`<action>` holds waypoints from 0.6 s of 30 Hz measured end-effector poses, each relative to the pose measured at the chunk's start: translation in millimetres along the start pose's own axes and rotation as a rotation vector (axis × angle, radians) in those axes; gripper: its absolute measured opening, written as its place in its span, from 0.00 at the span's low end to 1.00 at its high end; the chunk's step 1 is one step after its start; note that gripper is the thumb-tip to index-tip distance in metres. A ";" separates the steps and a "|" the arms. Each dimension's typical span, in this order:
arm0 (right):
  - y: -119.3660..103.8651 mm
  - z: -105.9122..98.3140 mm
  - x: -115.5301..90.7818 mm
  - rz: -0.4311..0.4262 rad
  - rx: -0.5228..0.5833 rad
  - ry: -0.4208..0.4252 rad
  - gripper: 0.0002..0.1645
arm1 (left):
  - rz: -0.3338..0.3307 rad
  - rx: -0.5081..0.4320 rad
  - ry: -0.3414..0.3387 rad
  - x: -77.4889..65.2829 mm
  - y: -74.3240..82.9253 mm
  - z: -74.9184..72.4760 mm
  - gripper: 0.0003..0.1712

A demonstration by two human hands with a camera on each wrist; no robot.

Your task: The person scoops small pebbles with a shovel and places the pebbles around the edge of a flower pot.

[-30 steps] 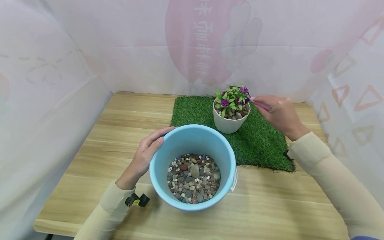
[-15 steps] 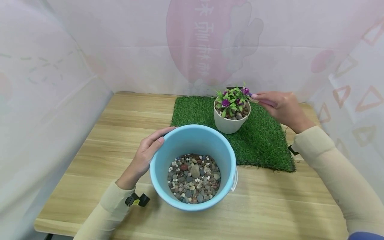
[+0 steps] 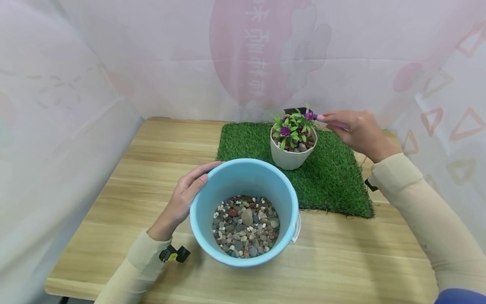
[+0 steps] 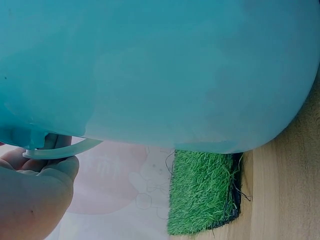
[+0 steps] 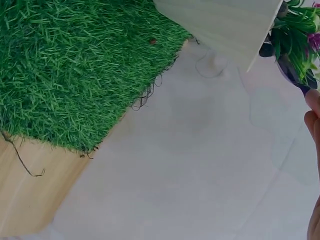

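My left hand (image 3: 186, 192) holds the side of a light blue bucket (image 3: 243, 164) at its rim; the left wrist view shows fingers bent near the white bucket handle (image 4: 65, 151). Pebbles (image 3: 246, 228) of mixed sizes cover the bucket's bottom. My right hand (image 3: 362, 131) grips the pink handle of a small trowel (image 3: 333, 121). Its dark blade shows behind the purple-flowered plant, above the rim of a white pot (image 3: 290, 159). The plant (image 3: 292, 126) stands among stones in that pot. In the right wrist view the blade (image 5: 292, 70) is partly hidden by leaves.
The pot stands on a green artificial grass mat (image 3: 322, 181) at the back of a wooden table (image 3: 159, 143). Printed white fabric (image 3: 171, 76) hangs close behind and along both sides. The bucket's white handle hangs down at its right side.
My right hand has drawn slightly right and up with the trowel, and its dark blade now shows higher behind the plant. The left hand and bucket have stayed in place.
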State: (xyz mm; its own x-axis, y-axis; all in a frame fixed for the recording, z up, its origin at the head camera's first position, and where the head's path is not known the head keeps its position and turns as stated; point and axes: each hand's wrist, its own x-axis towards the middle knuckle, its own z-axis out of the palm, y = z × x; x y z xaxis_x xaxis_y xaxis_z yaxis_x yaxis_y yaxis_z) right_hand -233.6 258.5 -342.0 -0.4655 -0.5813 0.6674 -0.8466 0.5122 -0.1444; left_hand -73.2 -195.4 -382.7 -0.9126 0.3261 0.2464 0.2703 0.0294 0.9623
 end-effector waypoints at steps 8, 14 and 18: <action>5.8 3.0 -1.7 -0.006 -0.010 0.001 0.23 | 0.015 0.008 0.007 -2.2 -9.8 1.0 0.26; 6.3 3.0 -2.1 -0.012 -0.004 -0.003 0.25 | 0.019 0.006 0.007 -2.6 -10.0 0.8 0.26; 5.8 1.4 -2.8 -0.020 -0.004 0.000 0.24 | 0.016 0.006 0.008 -2.9 -10.3 1.1 0.26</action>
State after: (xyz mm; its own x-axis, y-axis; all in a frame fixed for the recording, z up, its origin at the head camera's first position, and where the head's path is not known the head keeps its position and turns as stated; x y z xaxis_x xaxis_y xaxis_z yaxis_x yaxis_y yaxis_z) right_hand -237.6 262.2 -345.7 -0.4490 -0.5915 0.6697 -0.8545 0.5033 -0.1283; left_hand -73.0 -195.6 -393.5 -0.9105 0.3195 0.2625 0.2865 0.0296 0.9576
